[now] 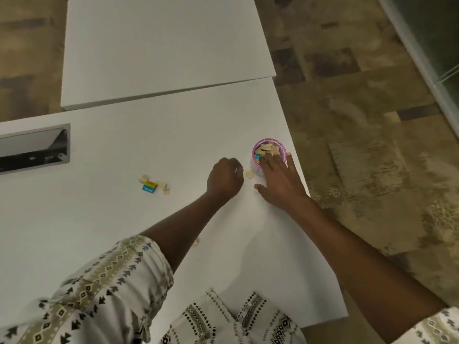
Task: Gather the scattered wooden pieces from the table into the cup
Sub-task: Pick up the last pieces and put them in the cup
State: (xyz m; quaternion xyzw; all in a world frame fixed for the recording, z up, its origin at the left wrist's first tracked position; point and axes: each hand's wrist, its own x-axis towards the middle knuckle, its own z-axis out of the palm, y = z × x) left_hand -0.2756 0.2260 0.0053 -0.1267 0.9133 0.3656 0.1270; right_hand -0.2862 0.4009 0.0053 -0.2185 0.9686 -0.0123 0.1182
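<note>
A small cup with a pink rim stands near the right edge of the white table. It holds several pale wooden pieces and a blue-and-yellow one. My right hand rests against the cup's near side, fingers over its wall and rim, thumb spread on the table. My left hand is a closed fist just left of the cup; what is inside is hidden. One loose wooden piece lies between the hands. A cluster of wooden pieces lies further left around a blue-and-yellow block. Another piece peeks out beside my left forearm.
A recessed metal cable slot is set in the table at the far left. A second white tabletop adjoins at the back. Patterned floor lies past the right edge, close to the cup.
</note>
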